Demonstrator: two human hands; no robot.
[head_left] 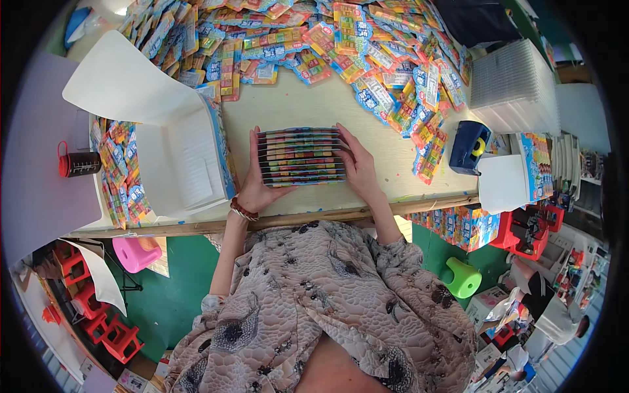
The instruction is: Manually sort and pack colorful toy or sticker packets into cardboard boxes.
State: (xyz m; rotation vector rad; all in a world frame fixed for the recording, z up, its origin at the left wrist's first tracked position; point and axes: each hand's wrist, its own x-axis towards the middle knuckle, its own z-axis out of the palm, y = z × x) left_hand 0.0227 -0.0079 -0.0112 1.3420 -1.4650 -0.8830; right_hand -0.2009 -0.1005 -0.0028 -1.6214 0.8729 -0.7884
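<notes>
A dark bottle with a red cap is at far left, then an open white box. The person's left hand clasps the left end of a row of colourful packets at the front of the table; the right hand holds its right end. Beyond are a blue tape dispenser and stacked clear trays.

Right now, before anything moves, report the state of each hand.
Left hand: closed on the left end of the stack of colourful packs.
Right hand: closed on the right end of the same stack.
</notes>
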